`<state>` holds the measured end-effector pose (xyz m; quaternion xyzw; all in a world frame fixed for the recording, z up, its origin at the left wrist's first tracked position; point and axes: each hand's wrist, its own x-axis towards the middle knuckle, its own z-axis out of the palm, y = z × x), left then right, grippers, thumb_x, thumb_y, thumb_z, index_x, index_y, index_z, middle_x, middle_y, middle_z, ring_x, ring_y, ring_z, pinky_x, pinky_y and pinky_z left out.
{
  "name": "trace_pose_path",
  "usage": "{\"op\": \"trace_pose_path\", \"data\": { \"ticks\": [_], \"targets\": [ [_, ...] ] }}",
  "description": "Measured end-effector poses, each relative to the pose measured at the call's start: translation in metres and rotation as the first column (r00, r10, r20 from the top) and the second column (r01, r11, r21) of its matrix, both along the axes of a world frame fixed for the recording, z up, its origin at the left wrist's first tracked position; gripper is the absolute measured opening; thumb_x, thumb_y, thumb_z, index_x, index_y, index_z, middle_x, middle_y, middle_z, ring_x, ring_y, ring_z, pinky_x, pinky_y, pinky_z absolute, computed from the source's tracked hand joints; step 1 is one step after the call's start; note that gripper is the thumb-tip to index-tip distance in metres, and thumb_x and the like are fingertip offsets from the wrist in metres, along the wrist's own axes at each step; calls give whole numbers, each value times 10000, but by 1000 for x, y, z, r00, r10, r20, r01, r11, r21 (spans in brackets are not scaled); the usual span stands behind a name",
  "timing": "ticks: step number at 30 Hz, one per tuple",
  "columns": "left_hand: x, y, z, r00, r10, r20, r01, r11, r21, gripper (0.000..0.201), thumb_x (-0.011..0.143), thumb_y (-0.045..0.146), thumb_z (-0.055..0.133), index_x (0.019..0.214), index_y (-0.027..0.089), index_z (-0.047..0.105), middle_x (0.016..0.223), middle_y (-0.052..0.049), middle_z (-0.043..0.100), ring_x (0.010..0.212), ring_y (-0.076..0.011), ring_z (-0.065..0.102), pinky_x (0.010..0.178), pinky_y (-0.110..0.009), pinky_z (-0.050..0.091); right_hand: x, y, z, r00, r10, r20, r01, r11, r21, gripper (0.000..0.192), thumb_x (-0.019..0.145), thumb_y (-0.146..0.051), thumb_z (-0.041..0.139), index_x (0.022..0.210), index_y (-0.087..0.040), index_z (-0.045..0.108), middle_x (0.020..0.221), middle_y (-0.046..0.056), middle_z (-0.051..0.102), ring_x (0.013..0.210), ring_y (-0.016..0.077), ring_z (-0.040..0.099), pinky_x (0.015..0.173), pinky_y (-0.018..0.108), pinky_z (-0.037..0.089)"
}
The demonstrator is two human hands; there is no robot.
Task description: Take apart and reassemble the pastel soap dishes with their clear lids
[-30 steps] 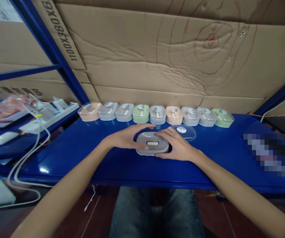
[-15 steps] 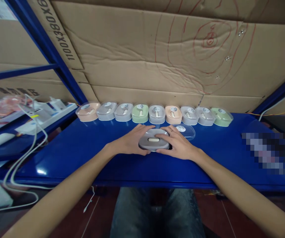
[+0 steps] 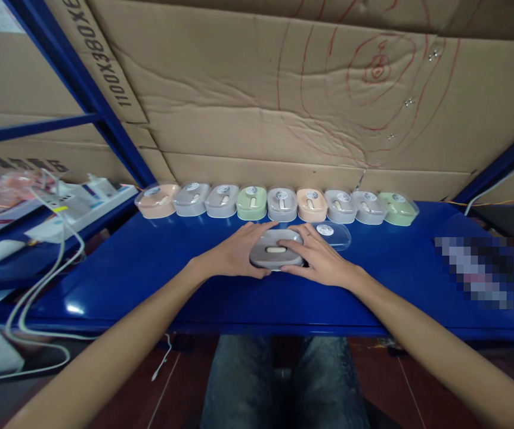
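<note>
A grey oval case (image 3: 275, 253) with a small beige piece set in its top lies on the blue shelf board (image 3: 149, 274). My left hand (image 3: 234, 256) grips its left side and my right hand (image 3: 317, 259) grips its right side, fingers curled over the top. A clear plastic lid (image 3: 333, 233) with a round white sticker lies flat just behind my right hand. Behind them stands a row of several lidded cases (image 3: 279, 204) in peach, grey and green, side by side along the cardboard wall.
Cardboard sheets (image 3: 257, 107) with red scribbles close off the back. Blue rack posts (image 3: 82, 95) rise at left. A side shelf at left carries a white power strip (image 3: 84, 205) and white cables (image 3: 42, 286). A blurred patch (image 3: 476, 271) sits at right. My knees show below the board.
Both hands slid the grey case a little away from me, toward the row. My fingers now cover more of its top.
</note>
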<state>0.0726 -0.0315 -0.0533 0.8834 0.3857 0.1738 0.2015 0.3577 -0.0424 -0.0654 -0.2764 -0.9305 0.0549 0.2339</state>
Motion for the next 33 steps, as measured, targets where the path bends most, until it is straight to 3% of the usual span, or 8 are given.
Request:
{"op": "trace_pose_path", "data": {
  "ticks": [18, 27, 33],
  "targets": [
    [2, -3, 3, 1000, 19, -7, -19, 1000, -18, 1275, 726, 557, 923, 1764, 297, 229, 1674, -162, 501, 1502, -470, 488, 1239, -641, 400, 2, 3, -3, 999, 8, -32, -9, 999, -39, 549, 1070, -592, 621, 1504, -258, 660, 1445, 179, 579, 1466, 379, 471, 1184, 624, 502],
    [3, -3, 6, 1000, -18, 10, 18, 1000, 16, 1202, 722, 512, 936, 1733, 321, 314, 1714, -133, 465, 1480, -462, 509, 1248, -626, 396, 2, 2, -1, 1000, 22, -12, -22, 999, 33, 571, 1070, -591, 622, 1524, -246, 636, 1512, 198, 532, 1472, 391, 467, 1189, 654, 494],
    [1, -1, 2, 999, 29, -15, -30, 999, -24, 1318, 720, 569, 927, 1773, 285, 187, 1650, -174, 518, 1486, -471, 503, 1229, -644, 414, 3, 3, -3, 999, -2, -48, 1, 1000, -21, 565, 1069, -583, 629, 1516, -237, 654, 1527, 198, 533, 1457, 379, 484, 1202, 639, 489]
  ]
}}
